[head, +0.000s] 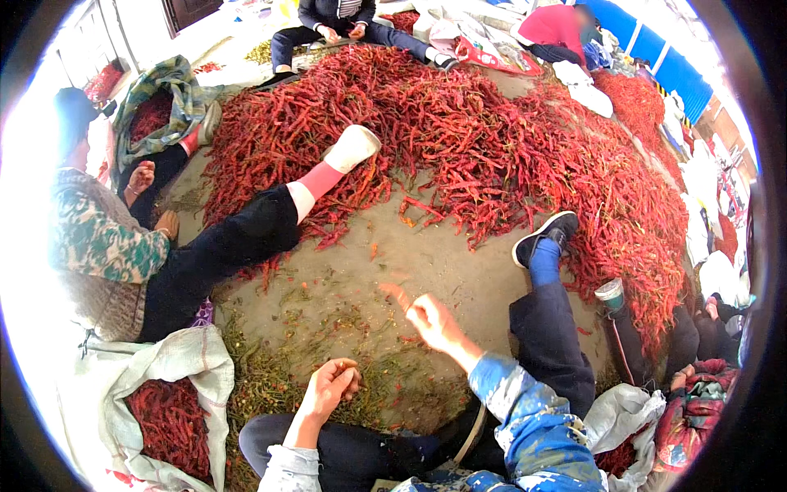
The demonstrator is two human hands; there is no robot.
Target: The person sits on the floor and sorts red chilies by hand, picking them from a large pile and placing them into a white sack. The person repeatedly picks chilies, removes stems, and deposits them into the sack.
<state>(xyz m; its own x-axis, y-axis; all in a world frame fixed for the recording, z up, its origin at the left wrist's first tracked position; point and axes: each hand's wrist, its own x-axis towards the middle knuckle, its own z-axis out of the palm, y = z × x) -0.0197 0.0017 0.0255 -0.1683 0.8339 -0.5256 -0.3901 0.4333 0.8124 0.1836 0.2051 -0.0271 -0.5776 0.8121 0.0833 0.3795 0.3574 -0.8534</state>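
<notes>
My right hand (pixel 430 320) reaches forward over the concrete floor, its fingers closed on a red chili pepper (pixel 395 295) that is blurred by motion. Nearer my lap, my left hand (pixel 334 384) is raised with its fingers curled; whether it holds something small cannot be told. Beyond both hands spreads a large heap of red chili peppers (pixel 479 141). Green stems and scraps (pixel 270 375) litter the floor under and around my hands. At the lower left, a white woven sack (pixel 212 363) stands with its mouth spread, holding red peppers (pixel 169 424).
A person (pixel 104 227) sits at the left, one leg stretched to the heap. Another person (pixel 338 21) sits beyond it. My dark shoe (pixel 544 237) rests by the heap. At the right are a small container (pixel 610 294), a white sack (pixel 645 412) and other people's legs.
</notes>
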